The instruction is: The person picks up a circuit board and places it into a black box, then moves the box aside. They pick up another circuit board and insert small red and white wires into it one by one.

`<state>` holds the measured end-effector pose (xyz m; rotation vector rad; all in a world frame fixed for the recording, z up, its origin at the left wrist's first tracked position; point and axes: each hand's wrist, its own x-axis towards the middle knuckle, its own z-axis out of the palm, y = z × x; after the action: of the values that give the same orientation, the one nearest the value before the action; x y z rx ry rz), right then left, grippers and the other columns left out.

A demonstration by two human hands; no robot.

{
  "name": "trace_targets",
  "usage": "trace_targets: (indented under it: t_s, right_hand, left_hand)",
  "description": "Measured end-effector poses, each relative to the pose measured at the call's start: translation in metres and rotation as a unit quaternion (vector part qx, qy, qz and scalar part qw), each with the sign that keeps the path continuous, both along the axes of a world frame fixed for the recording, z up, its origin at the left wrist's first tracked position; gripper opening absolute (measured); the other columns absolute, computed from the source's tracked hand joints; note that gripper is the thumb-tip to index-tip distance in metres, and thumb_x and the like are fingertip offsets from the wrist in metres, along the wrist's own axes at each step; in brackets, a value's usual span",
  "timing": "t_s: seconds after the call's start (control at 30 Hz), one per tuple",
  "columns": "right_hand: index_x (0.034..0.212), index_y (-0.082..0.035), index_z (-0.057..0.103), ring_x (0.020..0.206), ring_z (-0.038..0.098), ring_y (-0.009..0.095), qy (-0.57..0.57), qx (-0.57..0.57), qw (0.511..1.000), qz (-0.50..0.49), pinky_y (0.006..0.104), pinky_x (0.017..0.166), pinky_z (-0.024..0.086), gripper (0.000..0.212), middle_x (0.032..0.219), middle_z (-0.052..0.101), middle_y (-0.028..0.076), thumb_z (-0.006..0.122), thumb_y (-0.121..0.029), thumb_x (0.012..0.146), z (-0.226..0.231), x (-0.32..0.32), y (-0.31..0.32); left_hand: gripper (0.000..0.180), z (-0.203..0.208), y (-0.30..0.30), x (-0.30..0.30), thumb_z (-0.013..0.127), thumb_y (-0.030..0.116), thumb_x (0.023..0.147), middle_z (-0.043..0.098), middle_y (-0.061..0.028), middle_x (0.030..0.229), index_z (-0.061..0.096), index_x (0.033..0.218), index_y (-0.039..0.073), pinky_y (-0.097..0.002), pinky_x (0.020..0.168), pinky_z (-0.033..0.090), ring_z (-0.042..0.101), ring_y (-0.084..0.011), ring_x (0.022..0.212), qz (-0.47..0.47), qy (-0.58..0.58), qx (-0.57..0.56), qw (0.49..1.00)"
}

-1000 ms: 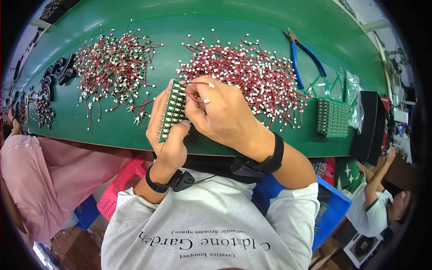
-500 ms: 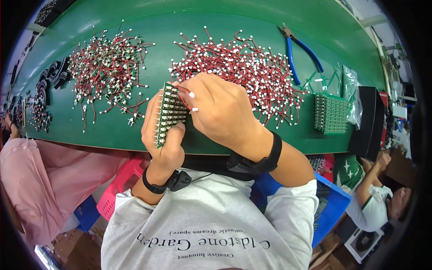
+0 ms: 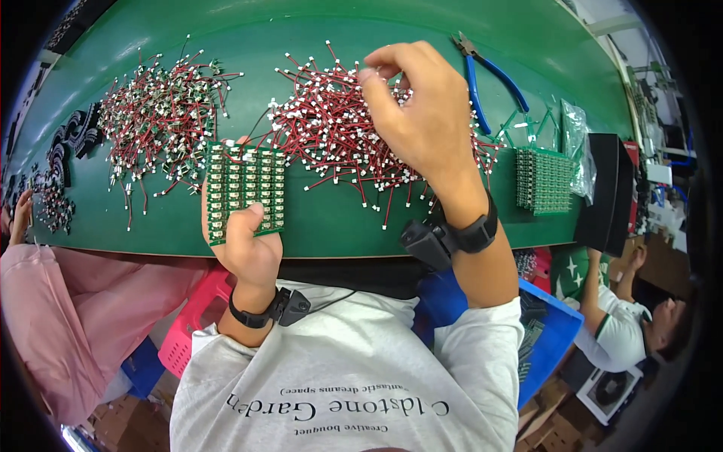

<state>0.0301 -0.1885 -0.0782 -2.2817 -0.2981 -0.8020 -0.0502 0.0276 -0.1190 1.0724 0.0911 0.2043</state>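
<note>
- Green circuit board panel [image 3: 248, 179], rows of small pale components on its face, is above the table's near edge, pinched in the left hand [image 3: 247, 252], thumb across it.
- Right hand [image 3: 429, 113] hangs over red wire pile [image 3: 327, 120], thumb and forefinger narrowly apart.
- Blue bin [image 3: 563, 331] contains dark pieces.
- Green table [image 3: 324, 230] bears blue-handled pliers [image 3: 471, 75]; another person [image 3: 617, 331] sits right.

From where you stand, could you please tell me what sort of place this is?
Probably an electronics workshop: in view are a heap of red wires, a stack of green circuit boards and blue-handled pliers.
</note>
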Motion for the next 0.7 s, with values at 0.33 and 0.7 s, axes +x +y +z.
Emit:
trace_targets:
  t_s: [0.33, 0.7]
  right_hand:
    - [0.085, -0.002, 0.067, 0.084, 0.066, 0.021, 0.178, 0.029, 0.98, 0.087, 0.0334, 0.076, 0.051, 0.01, 0.089, 0.068, 0.011, 0.071, -0.008, 0.079, 0.003, -0.002, 0.003]
    - [0.094, 0.004, 0.058, 0.082, 0.069, 0.016, 0.099, 0.34, 0.917, 0.185, 0.0259, 0.072, 0.055, 0.008, 0.09, 0.069, 0.012, 0.065, 0.003, 0.09, 0.008, -0.008, 0.011]
  left_hand:
    - [0.055, -0.013, 0.008, 0.0, 0.045, -0.004, 0.074, 0.063, -0.0115, 0.101, 0.049, 0.129, -0.01, -0.0262, 0.08, 0.048, 0.059, -0.0161, 0.082, -0.033, 0.011, 0.054, 0.998]
    - [0.06, 0.001, -0.007, 0.006, 0.043, -0.006, 0.073, 0.061, -0.0202, 0.116, 0.045, 0.132, -0.012, -0.0312, 0.088, 0.051, 0.063, -0.0217, 0.093, -0.023, -0.011, -0.05, 0.998]
